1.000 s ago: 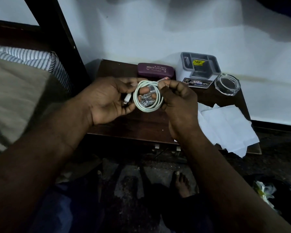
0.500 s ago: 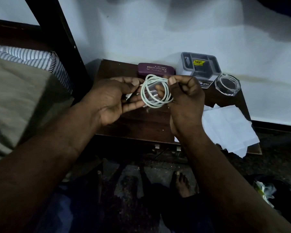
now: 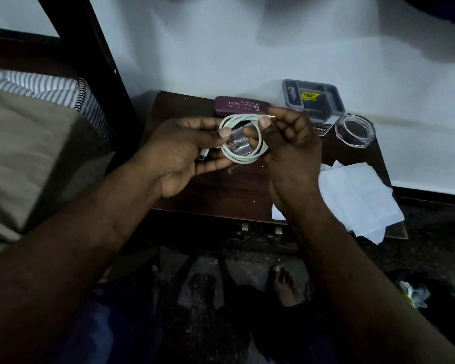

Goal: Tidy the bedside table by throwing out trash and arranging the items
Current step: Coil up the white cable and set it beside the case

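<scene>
A white wall (image 3: 247, 48) and a bed (image 3: 37, 140) flank the dark counter (image 3: 216, 195). On the counter lie white paper (image 3: 357, 195) at its right edge, and a grey box (image 3: 313, 101), purple case (image 3: 241, 106) and glass dish (image 3: 354, 130) by the wall. Above it, the left hand (image 3: 179, 156) clamps a coiled cable (image 3: 243, 160) in its fingers, and the right hand (image 3: 292, 151) pinches the cable's end.

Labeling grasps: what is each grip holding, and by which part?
Both hold the coiled white cable: the left grip clasps the coil's left side, thumb on top; the right grip pinches the plug end at the coil's top.
</scene>
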Motion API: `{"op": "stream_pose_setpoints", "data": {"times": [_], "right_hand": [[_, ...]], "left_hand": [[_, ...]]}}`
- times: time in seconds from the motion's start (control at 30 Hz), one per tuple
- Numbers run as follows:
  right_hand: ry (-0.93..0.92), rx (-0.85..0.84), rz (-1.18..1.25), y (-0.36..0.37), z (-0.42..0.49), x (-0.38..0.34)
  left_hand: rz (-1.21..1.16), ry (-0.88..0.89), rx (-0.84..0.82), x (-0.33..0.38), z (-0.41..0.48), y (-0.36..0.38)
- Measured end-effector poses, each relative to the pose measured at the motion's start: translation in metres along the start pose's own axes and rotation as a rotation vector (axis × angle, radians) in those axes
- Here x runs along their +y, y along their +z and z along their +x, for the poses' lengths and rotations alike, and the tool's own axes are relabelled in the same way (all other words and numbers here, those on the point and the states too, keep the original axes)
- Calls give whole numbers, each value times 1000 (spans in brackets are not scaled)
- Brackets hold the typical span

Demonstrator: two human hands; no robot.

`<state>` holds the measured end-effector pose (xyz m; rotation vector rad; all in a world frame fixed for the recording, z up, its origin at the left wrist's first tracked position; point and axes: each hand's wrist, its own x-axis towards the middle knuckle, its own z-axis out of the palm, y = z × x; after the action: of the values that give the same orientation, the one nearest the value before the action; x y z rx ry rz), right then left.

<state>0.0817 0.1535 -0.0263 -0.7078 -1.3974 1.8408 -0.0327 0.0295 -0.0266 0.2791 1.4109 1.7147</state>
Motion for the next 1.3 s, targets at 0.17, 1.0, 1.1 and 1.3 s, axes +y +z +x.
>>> {"op": "stream_pose_setpoints", "data": {"times": [0.17,1.0,1.1,1.3], "right_hand": [[203,-72,-77,-2,-3,-1],[496,-10,400,9,-7,11],[431,0,359,10,-9,10],[295,-42,80,13,-12,13]], "left_hand": [[-12,55,90,3,0,-2],[-167,32,93,0,0,3],[-199,20,109,1,1,2],[-72,67,290,-4,1,5]]}}
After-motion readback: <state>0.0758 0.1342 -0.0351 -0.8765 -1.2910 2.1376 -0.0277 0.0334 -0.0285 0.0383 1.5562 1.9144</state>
